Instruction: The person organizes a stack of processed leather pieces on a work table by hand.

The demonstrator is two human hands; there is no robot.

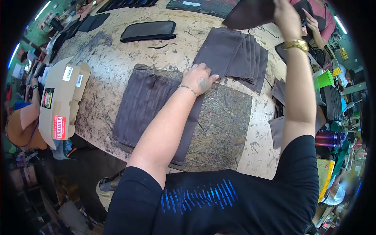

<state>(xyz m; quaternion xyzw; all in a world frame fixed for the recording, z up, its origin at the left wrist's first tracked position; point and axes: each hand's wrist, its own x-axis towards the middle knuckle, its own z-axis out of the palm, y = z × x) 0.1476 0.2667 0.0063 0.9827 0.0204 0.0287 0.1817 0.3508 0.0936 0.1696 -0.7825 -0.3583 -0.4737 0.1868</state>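
My left hand [199, 79], with a thin bracelet at the wrist, rests on the table with thumb spread. It lies between overlapping dark fabric pieces [135, 105] on a worn, stained board [223, 121] and a fanned stack of dark brown fabric panels [223, 49]. Its fingers touch the edge of the fabric there. Up at the far right, my right hand [287, 17], below which sits a gold bracelet, grips a dark brown fabric panel [250, 13] raised above the table. The fingertips of this hand are partly cut off by the view's edge.
A black zippered case [149, 30] lies farther back on the table. At left stands a cardboard box [58, 102] with a FRAGILE label. More dark pieces [277, 125] lie at the right edge, near a purple tumbler [329, 139]. Other people work on both sides.
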